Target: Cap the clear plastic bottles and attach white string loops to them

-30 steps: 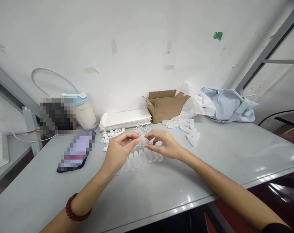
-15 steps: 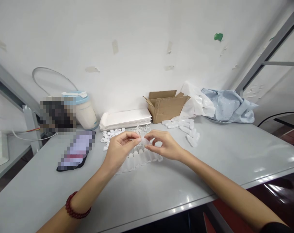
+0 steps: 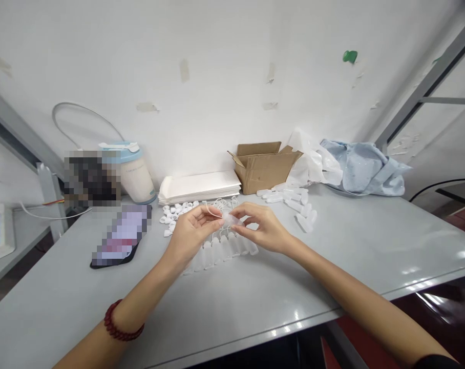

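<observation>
Between my two hands is a small translucent plastic piece. My left hand pinches a thin white cord at the left end of this piece. The fingers of my right hand are closed on its right side. Just below my hands, a row of similar translucent pieces with white cords lies on the grey table. Small white caps are heaped to the left of my left hand.
More translucent pieces lie right of centre. Behind stand a stack of white envelopes, an open cardboard box, a white bag and blue cloth. A phone and cup are at left.
The translucent piece has turned a little and now sits closer between my fingertips. A loop of white cord now stands up by my left fingers. The camera view has shifted slightly.
</observation>
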A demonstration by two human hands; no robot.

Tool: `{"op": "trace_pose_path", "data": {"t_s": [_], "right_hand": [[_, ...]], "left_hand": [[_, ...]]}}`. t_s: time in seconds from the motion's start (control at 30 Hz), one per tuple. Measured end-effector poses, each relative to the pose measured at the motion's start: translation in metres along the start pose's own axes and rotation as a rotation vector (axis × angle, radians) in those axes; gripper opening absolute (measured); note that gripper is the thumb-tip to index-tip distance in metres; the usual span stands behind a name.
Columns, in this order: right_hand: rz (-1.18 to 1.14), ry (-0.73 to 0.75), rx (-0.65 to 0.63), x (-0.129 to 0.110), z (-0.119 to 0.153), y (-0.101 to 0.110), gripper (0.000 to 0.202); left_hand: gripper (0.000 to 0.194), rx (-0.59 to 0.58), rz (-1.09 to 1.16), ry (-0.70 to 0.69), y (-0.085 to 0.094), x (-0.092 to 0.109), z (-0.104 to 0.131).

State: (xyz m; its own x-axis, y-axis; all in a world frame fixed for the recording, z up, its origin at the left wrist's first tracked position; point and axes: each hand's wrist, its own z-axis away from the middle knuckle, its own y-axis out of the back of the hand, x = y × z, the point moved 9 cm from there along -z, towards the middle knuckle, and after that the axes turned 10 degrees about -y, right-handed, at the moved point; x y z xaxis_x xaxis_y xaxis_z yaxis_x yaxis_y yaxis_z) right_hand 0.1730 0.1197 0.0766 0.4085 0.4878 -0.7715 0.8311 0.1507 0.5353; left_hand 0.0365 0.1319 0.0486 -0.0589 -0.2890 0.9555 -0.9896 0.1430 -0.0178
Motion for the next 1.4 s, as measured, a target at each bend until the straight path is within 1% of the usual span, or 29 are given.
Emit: {"op": "trace_pose_path", "data": {"t_s": [0.27,0.33,0.47,0.57,0.67,0.7,0.73,0.77,0.8,0.83,0.87,0.9,0.93,0.97,1.03,1.07,1.13,1.2,1.3,1.37,1.4], "right_hand": [[-0.006,0.04,-0.006,-0.005,0.001,-0.002,0.015],[-0.008,0.027,0.006,-0.002,0.001,-0.002,0.018],[-0.023,-0.018,0.012,0.005,0.001,-0.003,0.032],[0.001,-0.011,-0.034,0.004,0.003,-0.008,0.03],[0.04,0.026,-0.024,0.001,0.004,-0.008,0.028],[0.048,0.025,-0.003,0.001,0.004,-0.006,0.028],[0.052,0.015,0.025,0.002,0.003,-0.003,0.027],[0.052,-0.006,0.051,0.004,0.003,-0.001,0.027],[0.046,-0.037,0.075,0.007,0.002,0.002,0.026],[0.033,-0.08,0.094,0.01,0.0,0.005,0.026],[0.01,-0.128,0.11,0.014,-0.001,0.007,0.027],[-0.019,-0.176,0.124,0.018,-0.001,0.009,0.027],[-0.049,-0.218,0.136,0.021,-0.002,0.012,0.028],[-0.075,-0.252,0.15,0.024,-0.003,0.014,0.028],[-0.101,-0.293,0.187,0.027,-0.004,0.019,0.028],[-0.101,-0.306,0.202,0.028,-0.004,0.021,0.027],[-0.091,-0.326,0.227,0.031,-0.005,0.027,0.026],[-0.096,-0.342,0.228,0.034,-0.006,0.031,0.025],[-0.13,-0.369,0.208,0.039,-0.008,0.04,0.026],[-0.145,-0.405,0.16,0.043,-0.008,0.046,0.026],[-0.146,-0.428,0.113,0.044,-0.009,0.047,0.025]], "left_hand": [[0.023,-0.019,-0.034,0.035,-0.002,-0.003,0.003],[0.024,-0.028,-0.033,0.035,-0.003,-0.003,0.003],[0.023,-0.028,-0.051,0.032,-0.003,-0.002,0.003],[0.022,-0.046,-0.059,0.019,-0.006,0.0,0.004],[0.022,-0.07,-0.086,-0.011,-0.01,0.001,0.004],[0.022,-0.064,-0.137,-0.042,-0.009,0.003,0.004],[0.023,-0.045,-0.224,-0.102,-0.006,0.007,0.004],[0.025,-0.021,-0.34,-0.2,-0.004,0.015,0.005],[0.028,-0.001,-0.474,-0.331,-0.004,0.026,0.006],[0.031,0.004,-0.607,-0.482,-0.008,0.038,0.009],[0.034,-0.017,-0.722,-0.632,-0.015,0.049,0.014],[0.037,-0.063,-0.809,-0.761,-0.025,0.056,0.019],[0.038,-0.125,-0.871,-0.859,-0.035,0.059,0.022],[0.038,-0.188,-0.919,-0.923,-0.045,0.06,0.024],[0.037,-0.291,-0.995,-0.979,-0.061,0.059,0.023],[0.035,-0.328,-1.023,-0.982,-0.067,0.058,0.02],[0.031,-0.365,-1.056,-0.961,-0.075,0.055,0.014],[0.029,-0.361,-1.061,-0.932,-0.079,0.053,0.006],[0.028,-0.325,-1.038,-0.921,-0.085,0.054,-0.001],[0.027,-0.309,-1.007,-0.903,-0.09,0.054,-0.004],[0.025,-0.305,-0.987,-0.883,-0.092,0.053,-0.006]]}}
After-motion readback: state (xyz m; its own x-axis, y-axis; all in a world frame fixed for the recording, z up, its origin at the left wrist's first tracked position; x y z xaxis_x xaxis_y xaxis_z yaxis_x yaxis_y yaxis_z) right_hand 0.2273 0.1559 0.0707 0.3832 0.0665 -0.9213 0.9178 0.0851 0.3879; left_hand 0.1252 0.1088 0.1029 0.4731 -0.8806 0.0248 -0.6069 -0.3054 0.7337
